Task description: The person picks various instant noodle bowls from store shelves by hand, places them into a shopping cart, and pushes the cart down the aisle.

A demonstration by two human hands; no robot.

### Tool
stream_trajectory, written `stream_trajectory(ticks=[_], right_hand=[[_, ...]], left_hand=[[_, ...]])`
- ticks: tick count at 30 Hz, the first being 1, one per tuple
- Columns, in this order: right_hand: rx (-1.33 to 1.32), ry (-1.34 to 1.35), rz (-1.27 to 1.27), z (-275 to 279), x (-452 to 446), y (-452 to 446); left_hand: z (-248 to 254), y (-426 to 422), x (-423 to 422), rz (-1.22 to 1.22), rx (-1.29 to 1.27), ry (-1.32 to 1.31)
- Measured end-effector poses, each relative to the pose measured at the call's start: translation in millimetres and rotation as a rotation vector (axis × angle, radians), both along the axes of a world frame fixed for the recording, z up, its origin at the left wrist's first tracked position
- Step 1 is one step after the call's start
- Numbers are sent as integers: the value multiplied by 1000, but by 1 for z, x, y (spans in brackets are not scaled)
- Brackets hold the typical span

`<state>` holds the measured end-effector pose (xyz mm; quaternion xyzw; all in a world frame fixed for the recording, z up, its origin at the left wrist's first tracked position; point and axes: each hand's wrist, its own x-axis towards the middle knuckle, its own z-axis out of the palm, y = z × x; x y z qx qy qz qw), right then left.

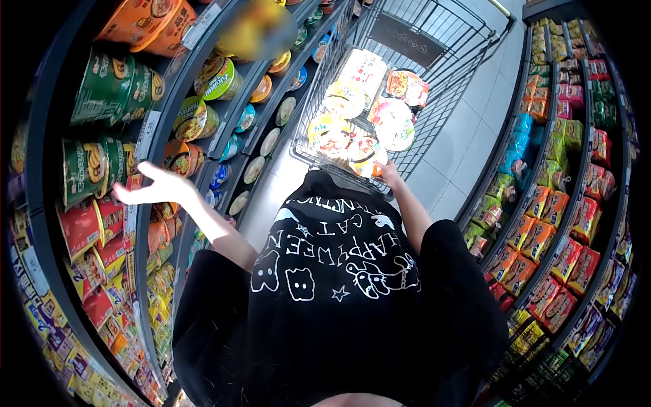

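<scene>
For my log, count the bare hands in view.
2: the left hand by the left shelf, the right hand at the near end of the shopping cart. No other shows.

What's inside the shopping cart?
The shopping cart holds several round tubs, a white package and a red-orange package. The right hand covers part of the nearest tub; anything beneath these items is hidden.

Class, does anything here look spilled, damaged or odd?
One thing: the yellow packaging at upper left is smeared by a round blur, while the nearby green tub looks sharp, so probably an image effect. No spill is visible.
</scene>
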<state>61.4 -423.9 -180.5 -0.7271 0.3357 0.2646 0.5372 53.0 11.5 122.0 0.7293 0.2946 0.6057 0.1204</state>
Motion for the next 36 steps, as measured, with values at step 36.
stream_trajectory(ticks=[36], right_hand=[[539,-819,877,182,53,230]], left_hand=[[-126,-54,-56,-1080,-1630,-133]])
